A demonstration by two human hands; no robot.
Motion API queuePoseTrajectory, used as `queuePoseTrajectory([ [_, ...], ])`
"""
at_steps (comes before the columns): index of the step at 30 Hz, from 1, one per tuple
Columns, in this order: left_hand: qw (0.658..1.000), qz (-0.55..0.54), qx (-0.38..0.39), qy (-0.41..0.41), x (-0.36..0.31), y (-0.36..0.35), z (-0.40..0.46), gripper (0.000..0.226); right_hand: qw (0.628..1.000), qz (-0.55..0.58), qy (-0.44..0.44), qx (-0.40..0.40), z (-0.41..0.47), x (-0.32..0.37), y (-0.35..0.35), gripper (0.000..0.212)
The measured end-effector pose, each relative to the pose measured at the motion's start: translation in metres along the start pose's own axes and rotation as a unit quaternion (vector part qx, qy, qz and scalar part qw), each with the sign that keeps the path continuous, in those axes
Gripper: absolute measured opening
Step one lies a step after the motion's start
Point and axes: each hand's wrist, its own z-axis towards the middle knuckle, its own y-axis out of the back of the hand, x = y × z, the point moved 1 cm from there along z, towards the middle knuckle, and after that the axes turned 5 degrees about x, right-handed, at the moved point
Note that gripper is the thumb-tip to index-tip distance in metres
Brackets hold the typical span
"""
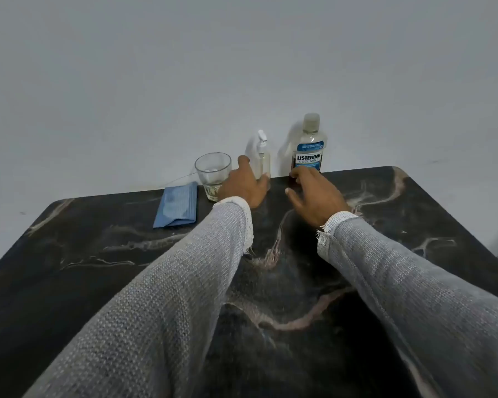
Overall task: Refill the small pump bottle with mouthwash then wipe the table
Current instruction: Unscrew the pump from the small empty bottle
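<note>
Reaching out, the left hand (243, 185) wraps round the small pump bottle (262, 159); the right hand (314, 193), fingers loose and holding nothing, nears the mouthwash bottle (309, 145) on the counter (98, 254)

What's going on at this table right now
A person in a grey knit top reaches both hands to the far edge of a dark marble table. The left hand wraps around the base of the small pump bottle; the right hand is at the foot of the capped Listerine bottle, not clearly gripping it. A glass and a folded blue cloth sit left of them. Nothing poured yet.
</note>
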Motion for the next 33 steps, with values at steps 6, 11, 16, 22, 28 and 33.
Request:
queuePoseTrajectory([
  [6,0.999,0.007,0.003,0.041,-0.007,-0.02,0.03,0.063,1.0,0.002,0.007,-0.003,0.021,-0.014,-0.017,0.038],
  [11,0.999,-0.001,-0.016,0.052,-0.006,-0.026,0.044,0.059,1.0,0.003,0.01,-0.009,0.022,-0.025,-0.023,0.036],
  [16,0.999,-0.015,-0.014,0.041,-0.005,-0.024,0.041,0.055,1.0,0.007,-0.004,0.006,0.014,-0.031,-0.026,0.039],
  [22,1.0,-0.008,-0.013,-0.016,0.007,-0.003,0.001,0.051,1.0,0.023,-0.021,0.006,-0.01,-0.022,-0.022,0.041],
  [28,0.998,0.008,-0.04,-0.047,0.033,0.023,-0.072,0.05,0.998,0.054,-0.017,-0.015,-0.051,0.004,-0.016,0.038],
  [33,0.998,-0.009,-0.053,-0.041,0.044,0.042,-0.139,0.051,0.996,0.087,-0.009,-0.021,-0.089,0.028,-0.015,0.039],
])
